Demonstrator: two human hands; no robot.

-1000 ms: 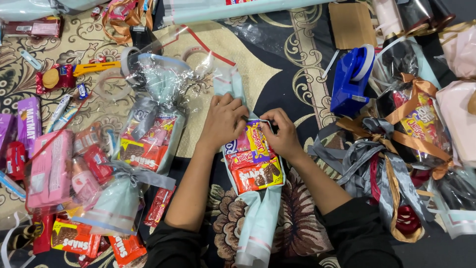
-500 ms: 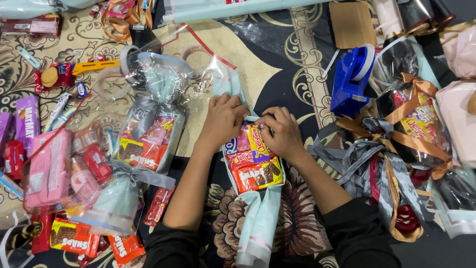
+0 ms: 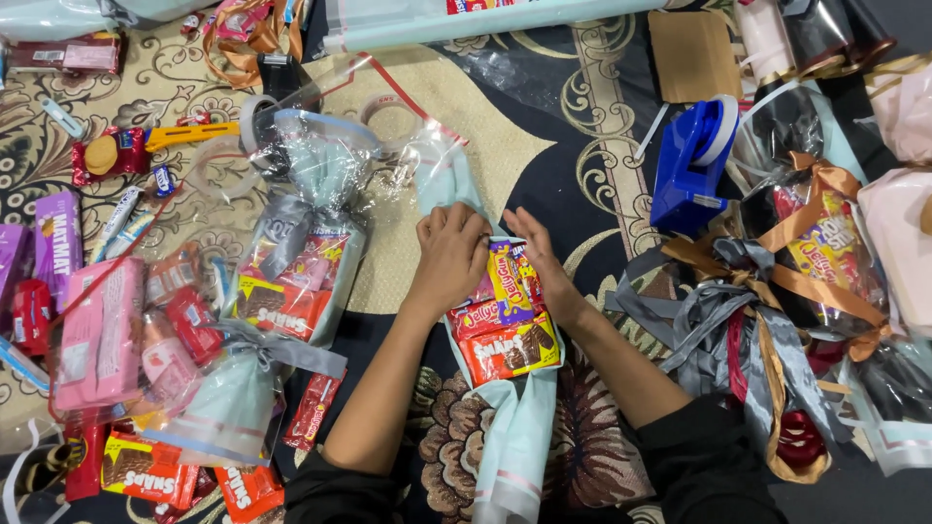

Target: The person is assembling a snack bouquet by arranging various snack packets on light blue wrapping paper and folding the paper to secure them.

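- Hands meet at the top of a snack bundle (image 3: 505, 325), a pale mint wrap holding red, yellow and purple candy packets, which lies on the dark patterned carpet (image 3: 573, 126) straight in front of the person.
- Left hand (image 3: 449, 254) is curled knuckles-up on the upper left corner of the bundle, fingers pressed together on the wrap; whether it pinches the film, I cannot tell.
- Right hand (image 3: 539, 260) lies flat and open along the bundle's upper right edge, fingers straight and close together, touching the packets.
- Wrap's narrow tail runs from the bundle down toward the person, between the 2 forearms.
- Just left of the bundle lies a finished parcel (image 3: 296, 262) in clear film, tied with a grey ribbon.
- Up and right of the bundle stands a blue tape dispenser (image 3: 691, 165).
- Further right of the bundle sits a heap of wrapped gifts (image 3: 815, 262) with brown and grey ribbons.
- Far left of the bundle lie loose sweets, among them a pink packet (image 3: 92, 335) and a purple bar (image 3: 58, 243).
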